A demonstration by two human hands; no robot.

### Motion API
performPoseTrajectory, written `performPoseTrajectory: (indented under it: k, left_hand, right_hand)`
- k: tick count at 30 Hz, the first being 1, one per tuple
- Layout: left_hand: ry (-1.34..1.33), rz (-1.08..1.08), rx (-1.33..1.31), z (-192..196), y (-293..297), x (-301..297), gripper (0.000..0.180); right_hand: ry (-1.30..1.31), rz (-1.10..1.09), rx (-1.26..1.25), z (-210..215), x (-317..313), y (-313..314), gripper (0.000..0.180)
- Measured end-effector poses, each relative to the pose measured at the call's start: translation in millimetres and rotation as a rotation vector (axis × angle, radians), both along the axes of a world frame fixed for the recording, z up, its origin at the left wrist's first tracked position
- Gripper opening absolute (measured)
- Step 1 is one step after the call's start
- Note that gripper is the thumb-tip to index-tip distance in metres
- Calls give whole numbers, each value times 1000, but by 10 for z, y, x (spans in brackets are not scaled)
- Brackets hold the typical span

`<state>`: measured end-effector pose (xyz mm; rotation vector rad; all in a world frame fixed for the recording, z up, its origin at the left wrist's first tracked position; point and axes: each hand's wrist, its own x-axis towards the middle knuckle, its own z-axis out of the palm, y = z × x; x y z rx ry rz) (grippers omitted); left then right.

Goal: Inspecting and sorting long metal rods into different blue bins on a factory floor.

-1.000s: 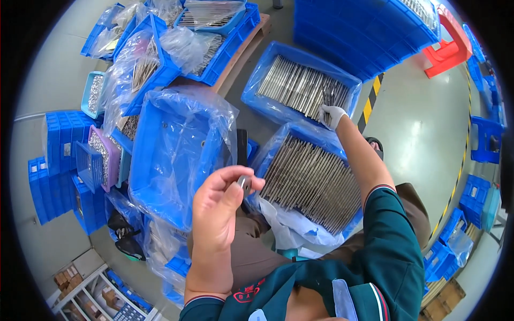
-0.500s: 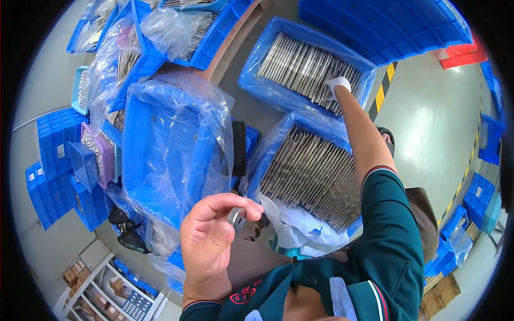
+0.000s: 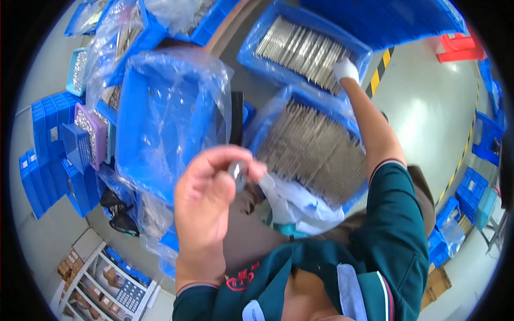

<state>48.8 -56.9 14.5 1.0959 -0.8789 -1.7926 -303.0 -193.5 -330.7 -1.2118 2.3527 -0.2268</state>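
Observation:
My left hand [image 3: 206, 195] is raised in front of my chest, pinching a small round metal ring [image 3: 237, 175] between thumb and fingertips. My right hand [image 3: 346, 70], in a white glove, reaches to the right end of a row of shiny metal rods [image 3: 297, 51] in the far blue crate [image 3: 251, 60], which has a clear plastic lining. Its fingers are blurred, so whether it grips a rod cannot be made out. Duller rods [image 3: 313, 152] lie packed side by side in the nearer crate, with white plastic sheeting [image 3: 300, 200] at its near edge.
A blue crate [image 3: 126, 117] lined with clear plastic stands on the left. A purple basket [image 3: 92, 136] of small metal parts and stacked blue crates [image 3: 48, 128] are farther left. Behind the rods stands a large blue crate [image 3: 375, 24]; a red stool [image 3: 458, 48] is far right.
The view has shifted, so the crates sit higher in the picture. My left hand still pinches the ring. My right hand stays at the right end of the far rods.

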Motion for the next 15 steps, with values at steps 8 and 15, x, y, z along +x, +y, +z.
performPoseTrajectory:
  k: [8,15]
  left_hand:
    - [-97,-36,-108,99,116,80,39]
    - [-51,51,-134,14,235,234,27]
  right_hand:
    - [-118,194,-220,1180,446,520,37]
    - [-179,280,116,1365,727,1349,37]
